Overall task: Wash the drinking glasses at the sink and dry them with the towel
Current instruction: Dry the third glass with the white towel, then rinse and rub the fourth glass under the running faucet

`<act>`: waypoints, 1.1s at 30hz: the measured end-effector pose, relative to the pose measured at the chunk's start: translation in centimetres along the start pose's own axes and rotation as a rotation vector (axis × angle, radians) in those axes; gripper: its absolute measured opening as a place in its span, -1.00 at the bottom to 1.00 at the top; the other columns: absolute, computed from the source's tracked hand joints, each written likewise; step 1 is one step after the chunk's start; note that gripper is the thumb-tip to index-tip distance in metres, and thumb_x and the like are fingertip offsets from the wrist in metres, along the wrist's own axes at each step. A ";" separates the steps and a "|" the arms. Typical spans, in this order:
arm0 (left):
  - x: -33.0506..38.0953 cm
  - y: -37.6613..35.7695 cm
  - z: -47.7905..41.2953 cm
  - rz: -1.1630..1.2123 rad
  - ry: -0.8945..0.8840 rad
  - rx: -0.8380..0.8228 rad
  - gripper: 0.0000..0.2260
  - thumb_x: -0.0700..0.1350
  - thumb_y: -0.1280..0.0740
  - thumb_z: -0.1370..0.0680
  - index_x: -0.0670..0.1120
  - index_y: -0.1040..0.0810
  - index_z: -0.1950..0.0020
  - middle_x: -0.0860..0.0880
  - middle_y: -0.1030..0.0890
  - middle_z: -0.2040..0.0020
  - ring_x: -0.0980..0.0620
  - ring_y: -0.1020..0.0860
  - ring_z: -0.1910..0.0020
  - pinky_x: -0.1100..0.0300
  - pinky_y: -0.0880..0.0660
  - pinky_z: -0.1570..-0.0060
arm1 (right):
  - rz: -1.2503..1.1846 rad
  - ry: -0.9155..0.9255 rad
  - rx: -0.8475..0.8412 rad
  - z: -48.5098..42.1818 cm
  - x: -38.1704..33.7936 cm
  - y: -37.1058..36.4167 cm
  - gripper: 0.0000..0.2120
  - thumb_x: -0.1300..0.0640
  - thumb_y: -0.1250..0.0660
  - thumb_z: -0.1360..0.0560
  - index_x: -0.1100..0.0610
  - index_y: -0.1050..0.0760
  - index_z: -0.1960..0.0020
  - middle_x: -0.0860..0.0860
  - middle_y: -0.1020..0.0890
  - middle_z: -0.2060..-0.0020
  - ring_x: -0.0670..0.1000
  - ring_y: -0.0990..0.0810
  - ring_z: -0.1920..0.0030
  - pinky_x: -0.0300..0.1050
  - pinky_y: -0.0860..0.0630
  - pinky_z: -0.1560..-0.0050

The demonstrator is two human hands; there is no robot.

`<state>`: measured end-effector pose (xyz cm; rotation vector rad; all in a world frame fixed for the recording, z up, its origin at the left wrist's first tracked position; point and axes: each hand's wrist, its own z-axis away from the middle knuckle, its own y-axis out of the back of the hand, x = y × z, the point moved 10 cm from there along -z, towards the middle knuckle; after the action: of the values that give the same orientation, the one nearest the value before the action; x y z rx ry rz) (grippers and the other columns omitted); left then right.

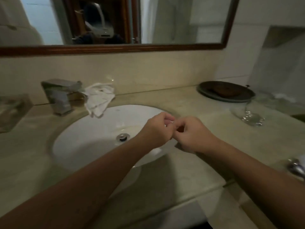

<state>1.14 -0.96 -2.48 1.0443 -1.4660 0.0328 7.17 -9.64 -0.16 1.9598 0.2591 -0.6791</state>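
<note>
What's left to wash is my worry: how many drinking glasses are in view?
1: a clear glass on the counter right of the sink, before the dark tray. The blur behind it may hide another.

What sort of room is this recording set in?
Most likely a bathroom: a round white basin sunk in a stone counter, a wood-framed mirror on the wall above it, and a white towel beside the tap.
</note>
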 end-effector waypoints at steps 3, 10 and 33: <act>2.4 -3.9 -1.5 -0.005 -0.028 -0.032 -0.83 -0.15 -0.25 -0.63 0.01 -0.59 -0.15 0.02 -0.67 -0.05 0.05 -0.62 0.01 0.23 -0.53 0.02 | -0.042 -0.003 0.124 2.1 3.6 2.9 -0.83 0.18 -0.36 -0.50 0.05 -0.67 0.23 -0.06 -0.68 0.36 -0.06 -0.65 0.31 -0.03 -0.57 0.24; 4.6 -7.9 -2.8 -0.060 -0.086 -0.028 -0.74 0.03 -0.27 -0.53 0.00 -0.67 -0.10 0.06 -0.72 0.07 0.13 -0.65 0.06 0.23 -0.55 -0.02 | 0.186 0.078 0.288 4.4 5.7 7.7 -0.89 0.13 -0.28 -0.34 0.05 -0.59 0.28 -0.03 -0.63 0.20 0.00 -0.54 0.14 -0.06 -0.49 0.09; 5.5 -10.2 -3.8 -0.289 -0.209 0.041 -0.56 0.24 -0.11 -0.35 0.10 -0.65 0.01 0.13 -0.61 0.05 -0.06 -0.51 -0.11 0.01 -0.44 -0.20 | 0.864 -0.552 0.263 2.9 18.1 17.6 -0.40 -0.07 -0.44 -0.47 -0.11 -0.32 -0.45 0.07 -0.29 -0.46 0.38 -0.33 -0.32 0.32 -0.45 -0.19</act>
<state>11.22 -7.89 -2.75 1.3154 -1.4913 -0.2609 28.96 -22.45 1.91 1.7921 -0.9996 -0.6423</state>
